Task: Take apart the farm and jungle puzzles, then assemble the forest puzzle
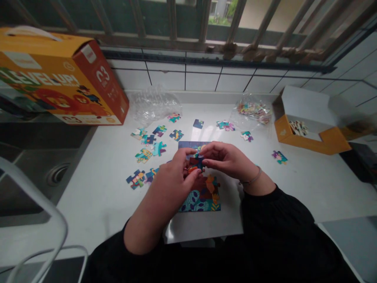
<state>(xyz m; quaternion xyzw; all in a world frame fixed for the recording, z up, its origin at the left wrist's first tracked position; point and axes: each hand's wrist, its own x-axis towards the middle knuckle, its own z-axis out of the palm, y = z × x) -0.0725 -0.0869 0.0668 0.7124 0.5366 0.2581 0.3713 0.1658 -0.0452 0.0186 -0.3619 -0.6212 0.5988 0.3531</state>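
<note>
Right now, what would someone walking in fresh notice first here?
Probably the big orange LEVEL UP! puzzle box filling the upper left, with its white carry handle on top. Next, at the center, the left hand and right hand come close together over a partly assembled jigsaw puzzle. Loose puzzle pieces lie mostly left of and beyond it, and an open orange carton stands at the right.

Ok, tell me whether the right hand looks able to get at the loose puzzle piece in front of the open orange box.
Likely yes, though the right hand is busy over the puzzle: nothing seems to stand between it and the loose puzzle piece, which lies apart from the open orange box.
</note>
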